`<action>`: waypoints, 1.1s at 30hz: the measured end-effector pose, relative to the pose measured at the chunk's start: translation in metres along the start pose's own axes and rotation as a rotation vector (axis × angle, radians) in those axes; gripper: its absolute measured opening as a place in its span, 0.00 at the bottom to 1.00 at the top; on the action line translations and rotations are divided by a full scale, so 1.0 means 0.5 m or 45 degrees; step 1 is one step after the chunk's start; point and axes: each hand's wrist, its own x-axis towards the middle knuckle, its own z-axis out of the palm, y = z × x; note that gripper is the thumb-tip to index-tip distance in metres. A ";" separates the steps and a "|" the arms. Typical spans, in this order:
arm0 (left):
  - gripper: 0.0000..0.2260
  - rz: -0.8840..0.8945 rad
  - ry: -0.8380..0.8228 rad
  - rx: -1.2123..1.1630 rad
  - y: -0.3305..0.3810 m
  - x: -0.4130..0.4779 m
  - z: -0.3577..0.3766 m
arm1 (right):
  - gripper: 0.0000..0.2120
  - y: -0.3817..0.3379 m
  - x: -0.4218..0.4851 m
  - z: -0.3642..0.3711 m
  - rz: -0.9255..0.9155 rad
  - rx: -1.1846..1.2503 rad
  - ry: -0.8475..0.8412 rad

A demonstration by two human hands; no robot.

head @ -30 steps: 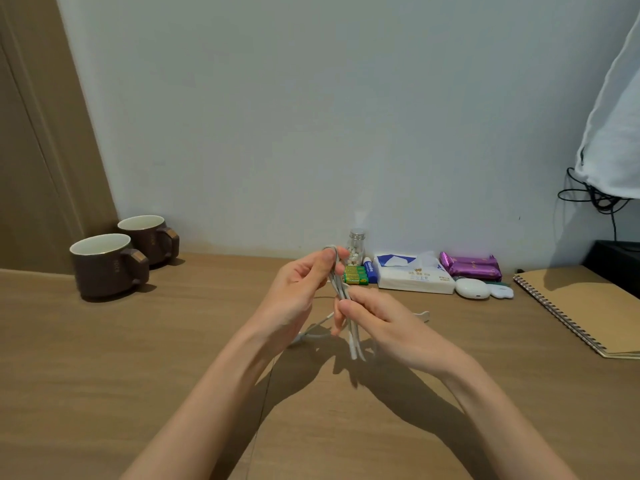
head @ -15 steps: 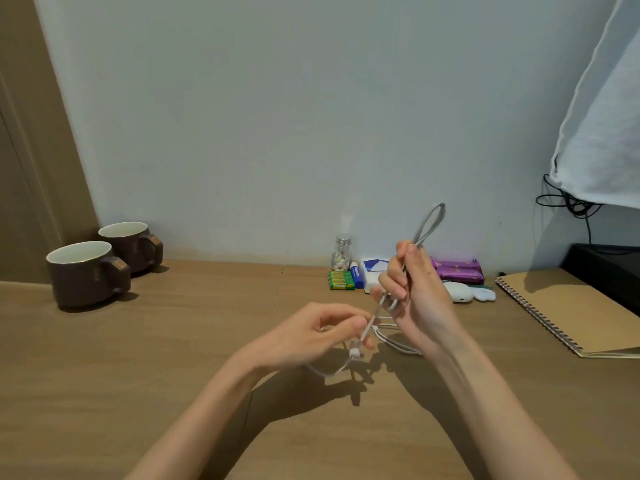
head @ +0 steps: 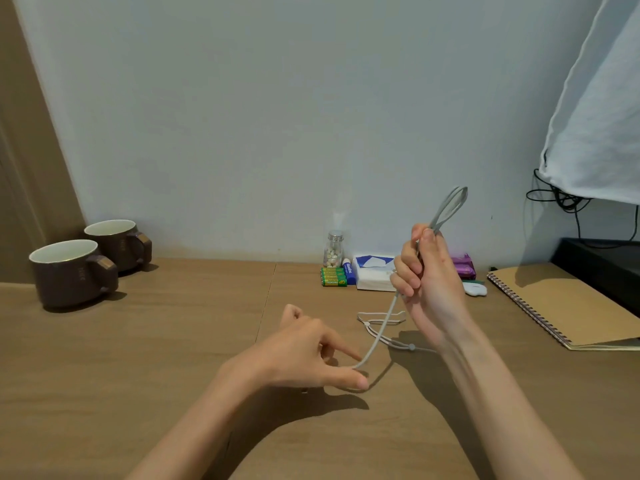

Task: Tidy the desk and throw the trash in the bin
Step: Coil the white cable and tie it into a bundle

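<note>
Nearest the camera, the left hand [head: 304, 355] hovers low over the desk [head: 173, 341] with forefinger and thumb stuck out. The grey cable [head: 381, 334] runs in between them, but I can't tell if it's really pinched. From there the cable climbs to the right hand [head: 426, 282], which is raised and curled tight round it – a folded loop pokes out the top. The slack lies on the desk just under that hand. Along the wall sit green batteries [head: 333, 277], a small bottle [head: 334, 252] and a tissue pack [head: 374, 275] – two brown mugs [head: 72, 271] far left, a spiral notebook [head: 561, 303] far right.
</note>
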 end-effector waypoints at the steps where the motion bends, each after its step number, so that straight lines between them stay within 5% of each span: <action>1: 0.12 0.041 -0.019 0.028 -0.001 0.001 0.002 | 0.13 -0.002 -0.002 0.003 -0.007 0.011 0.008; 5: 0.11 0.035 0.113 0.119 -0.035 0.007 -0.002 | 0.13 -0.010 -0.002 -0.004 -0.042 -0.099 0.009; 12: 0.17 -0.096 0.475 0.207 -0.112 -0.001 -0.063 | 0.12 0.011 -0.003 -0.030 -0.292 -1.424 -0.208; 16: 0.15 -0.043 0.663 0.241 -0.104 -0.003 -0.068 | 0.13 0.045 -0.019 -0.016 -0.154 -1.779 -0.405; 22: 0.13 -0.035 0.989 0.214 -0.092 -0.004 -0.073 | 0.13 0.074 -0.037 0.020 0.168 -1.467 -0.504; 27: 0.07 -0.105 1.065 0.250 -0.082 -0.004 -0.068 | 0.13 0.074 -0.042 0.025 0.548 -1.069 -0.561; 33: 0.06 -0.151 1.138 0.284 -0.084 -0.003 -0.066 | 0.13 0.089 -0.039 0.018 0.632 -0.881 -0.481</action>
